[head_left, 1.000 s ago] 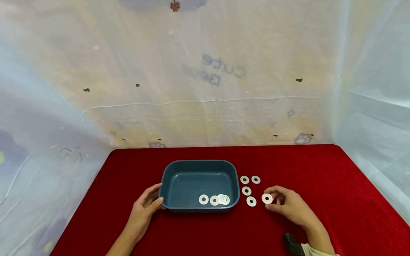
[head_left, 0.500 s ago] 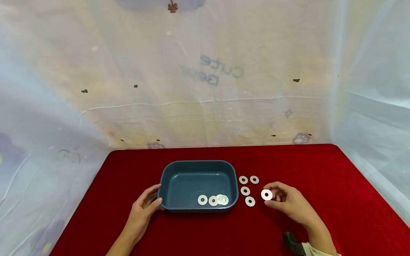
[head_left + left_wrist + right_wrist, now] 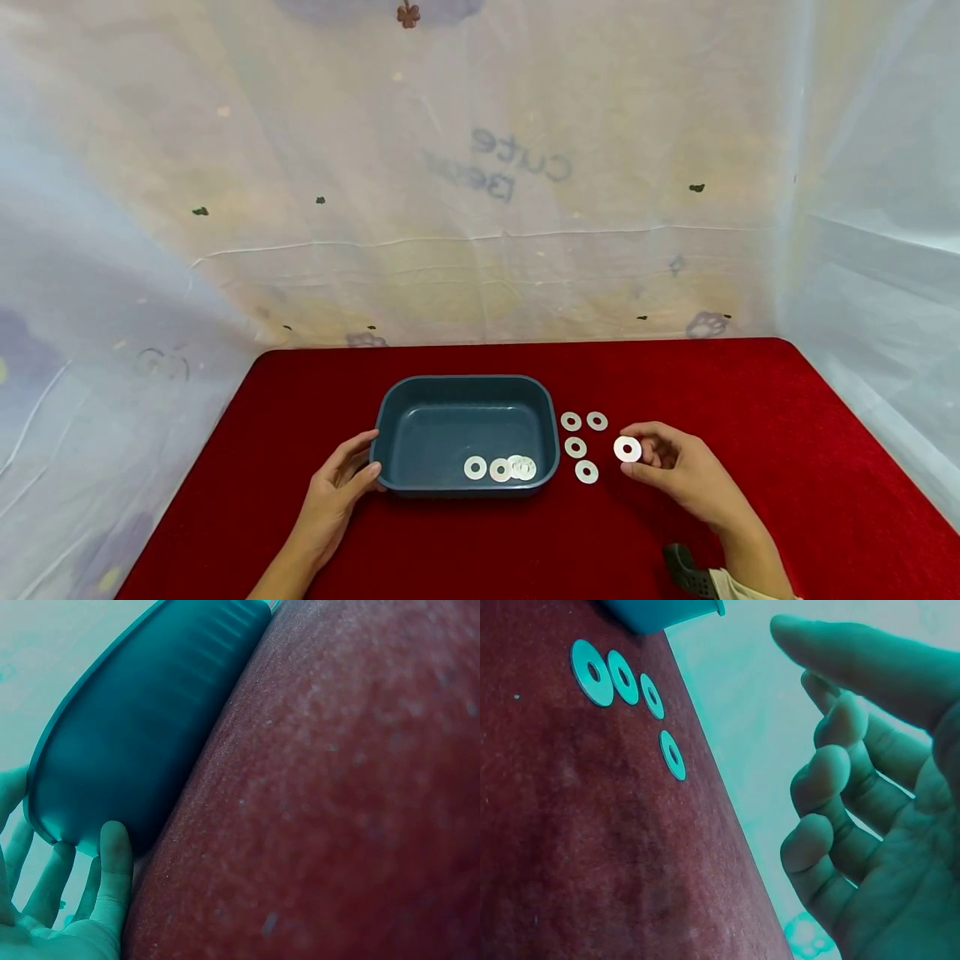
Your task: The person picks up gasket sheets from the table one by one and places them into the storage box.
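Note:
A blue-green rectangular tray with rounded corners stands on the red cloth. My left hand rests at its left end, thumb and fingers spread against the outer wall; the left wrist view shows the fingertips touching the tray there. Several flat silver washers lie inside, along the front right, some overlapping. To the right of the tray my right hand pinches another washer between thumb and fingers, its face toward the head camera. The right wrist view shows the curled fingers, with the held washer hidden.
Several loose washers lie on the red cloth between the tray and my right hand. Printed translucent sheeting hangs behind the table and along both sides. A dark strap piece sits by my right wrist.
My right hand has risen slightly, carrying the washer a little farther from me. The left hand and the tray have stayed in place.

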{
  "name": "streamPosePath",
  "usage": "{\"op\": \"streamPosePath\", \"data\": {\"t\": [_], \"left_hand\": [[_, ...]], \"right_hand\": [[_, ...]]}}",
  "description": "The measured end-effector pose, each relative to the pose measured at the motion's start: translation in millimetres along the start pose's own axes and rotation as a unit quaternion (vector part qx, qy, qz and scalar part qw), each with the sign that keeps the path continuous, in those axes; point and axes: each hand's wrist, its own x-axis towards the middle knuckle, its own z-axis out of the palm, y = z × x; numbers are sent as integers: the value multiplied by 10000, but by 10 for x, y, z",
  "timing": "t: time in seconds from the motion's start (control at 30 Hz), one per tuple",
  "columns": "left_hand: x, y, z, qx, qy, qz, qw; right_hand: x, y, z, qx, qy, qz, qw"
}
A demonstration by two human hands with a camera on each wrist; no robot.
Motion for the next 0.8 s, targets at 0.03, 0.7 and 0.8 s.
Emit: {"op": "streamPosePath", "data": {"t": [0.03,0.7,0.8], "left_hand": [[1,1,1,-3,0,5,10000],[10,-11,0,-44,-31,85,9999],[9,-12,-1,-46,-32,86,9999]], "right_hand": [[-1,-8,-3,13,13,12,10000],[-32,-131,1,-114,429,-293,9986],[-30,-143,6,-94,459,-360,9983]]}}
